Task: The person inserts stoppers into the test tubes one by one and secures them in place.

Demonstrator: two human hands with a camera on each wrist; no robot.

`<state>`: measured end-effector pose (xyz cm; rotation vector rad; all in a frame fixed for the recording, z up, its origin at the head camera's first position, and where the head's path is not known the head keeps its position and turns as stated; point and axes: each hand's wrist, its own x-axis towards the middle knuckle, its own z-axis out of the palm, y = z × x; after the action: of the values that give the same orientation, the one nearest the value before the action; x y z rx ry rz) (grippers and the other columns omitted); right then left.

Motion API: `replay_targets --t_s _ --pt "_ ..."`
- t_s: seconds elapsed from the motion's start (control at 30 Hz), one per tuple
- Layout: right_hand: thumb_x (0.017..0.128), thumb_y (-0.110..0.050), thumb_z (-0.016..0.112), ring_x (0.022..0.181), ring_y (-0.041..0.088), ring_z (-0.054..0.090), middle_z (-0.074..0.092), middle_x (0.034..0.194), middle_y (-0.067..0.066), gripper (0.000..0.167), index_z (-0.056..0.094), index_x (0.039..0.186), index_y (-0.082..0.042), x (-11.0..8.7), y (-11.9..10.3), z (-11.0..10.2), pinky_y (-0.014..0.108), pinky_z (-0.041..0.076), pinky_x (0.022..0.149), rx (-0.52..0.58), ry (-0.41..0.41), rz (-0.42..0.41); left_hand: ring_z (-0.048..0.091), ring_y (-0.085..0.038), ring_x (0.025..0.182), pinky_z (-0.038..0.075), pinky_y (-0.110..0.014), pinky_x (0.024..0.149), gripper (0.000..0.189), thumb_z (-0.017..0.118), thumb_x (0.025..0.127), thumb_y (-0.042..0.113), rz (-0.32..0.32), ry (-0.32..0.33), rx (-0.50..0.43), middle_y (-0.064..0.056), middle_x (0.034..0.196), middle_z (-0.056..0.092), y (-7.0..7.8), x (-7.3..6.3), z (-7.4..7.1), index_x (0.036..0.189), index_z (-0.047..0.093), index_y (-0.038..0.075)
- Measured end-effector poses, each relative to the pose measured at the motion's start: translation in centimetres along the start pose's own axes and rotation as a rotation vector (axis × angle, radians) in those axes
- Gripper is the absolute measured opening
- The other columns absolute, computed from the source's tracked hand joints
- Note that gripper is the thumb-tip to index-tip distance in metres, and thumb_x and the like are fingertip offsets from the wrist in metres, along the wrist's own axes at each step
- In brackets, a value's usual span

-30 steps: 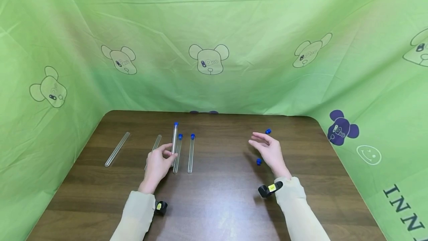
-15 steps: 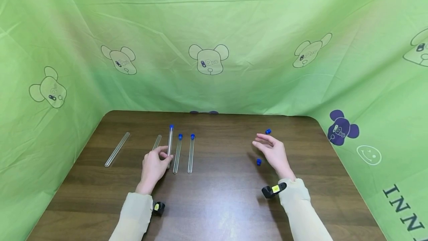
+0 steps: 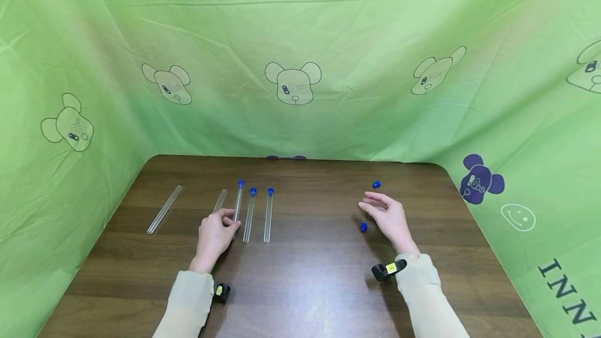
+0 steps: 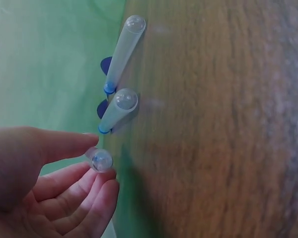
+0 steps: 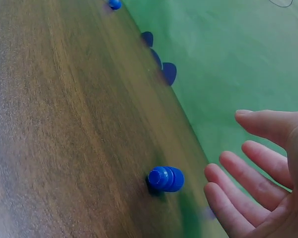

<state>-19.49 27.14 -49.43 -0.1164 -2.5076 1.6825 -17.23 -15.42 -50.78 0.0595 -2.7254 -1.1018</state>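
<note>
My left hand [image 3: 216,236] pinches a clear test tube [image 3: 238,203] with a blue cap between thumb and fingers. In the left wrist view, the rounded end of this tube [image 4: 101,161] points at the camera. Just right of it lie two more blue-capped test tubes, one nearer [image 3: 249,220] and one farther [image 3: 268,218]. My left hand partly hides an uncapped tube [image 3: 219,201]. Over on the right, my right hand [image 3: 386,218] hovers with relaxed fingers and holds nothing. A loose blue cap [image 3: 363,227] lies left of it, and another blue cap [image 3: 376,184] lies beyond its fingertips.
Another uncapped test tube [image 3: 164,210] lies slanted at the far left of the brown wooden table [image 3: 300,270]. A green cloth [image 3: 300,30] with mouse-head prints hangs around the table's back and sides.
My left hand has moved left with the capped tube and lowered it beside the other capped tubes. My right hand has drifted slightly right and toward the front.
</note>
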Motion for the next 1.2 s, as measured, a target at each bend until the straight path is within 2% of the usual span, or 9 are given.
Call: replay_targets --t_s 0.4,0.53,0.67,0.9,1.03,1.2 --pt "0.093 -0.018 0.077 0.085 -0.004 0.066 0.075 0.105 0.013 0.044 0.065 0.128 0.005 -0.36 0.43 -0.36 0.014 0.049 0.074 -0.053 -0.011 0.016 0.07 -0.032 0.08 0.051 -0.051 0.075 0.03 0.081 0.083 0.011 -0.003 -0.016 0.058 0.0 0.074 0.071 -0.3 -0.18 0.03 0.108 0.074 -0.003" --pt "0.094 -0.017 0.076 0.085 -0.002 0.067 0.074 0.107 0.017 0.045 0.064 0.129 0.007 -0.51 0.5 -0.53 0.015 0.05 0.074 -0.056 -0.034 0.023 0.069 -0.032 0.079 0.051 -0.052 0.076 0.03 0.081 0.083 0.012 -0.009 -0.014 0.064 -0.001 0.074 0.071 -0.25 -0.11 -0.02 0.108 0.074 -0.003" --pt "0.094 -0.02 0.076 0.087 0.002 0.068 0.073 0.108 0.018 0.046 0.064 0.13 0.006 -0.72 0.36 -0.69 0.015 0.05 0.074 -0.1 -0.059 0.025 0.069 -0.031 0.079 0.05 -0.052 0.077 0.03 0.081 0.082 0.011 -0.015 -0.01 0.07 -0.001 0.073 0.071 -0.22 -0.12 0.03 0.108 0.074 -0.003" --pt "0.092 -0.024 0.078 0.089 0.012 0.069 0.075 0.1 0.011 0.045 0.067 0.127 0.003 -0.71 0.27 -0.97 0.022 0.049 0.075 -0.24 -0.085 0.004 0.07 -0.031 0.077 0.051 -0.053 0.075 0.027 0.081 0.082 0.008 -0.009 0.005 0.073 -0.004 0.073 0.071 -0.25 -0.23 0.08 0.105 0.074 -0.004" --pt "0.09 -0.025 0.079 0.085 0.016 0.069 0.075 0.096 0.01 0.043 0.07 0.123 0.001 -0.67 0.3 -0.98 0.029 0.05 0.073 -0.317 -0.102 -0.005 0.07 -0.031 0.076 0.051 -0.053 0.075 0.028 0.082 0.082 0.009 -0.014 0.006 0.073 -0.004 0.074 0.071 -0.23 -0.24 0.04 0.105 0.074 -0.004" --pt "0.089 -0.024 0.081 0.08 0.016 0.067 0.075 0.092 0.009 0.042 0.07 0.121 0.002 -0.77 0.36 -0.87 0.031 0.05 0.07 -0.343 -0.146 0.0 0.069 -0.031 0.076 0.051 -0.053 0.075 0.029 0.082 0.082 0.01 -0.021 -0.004 0.079 -0.003 0.073 0.071 -0.26 -0.19 0.05 0.106 0.074 -0.004"
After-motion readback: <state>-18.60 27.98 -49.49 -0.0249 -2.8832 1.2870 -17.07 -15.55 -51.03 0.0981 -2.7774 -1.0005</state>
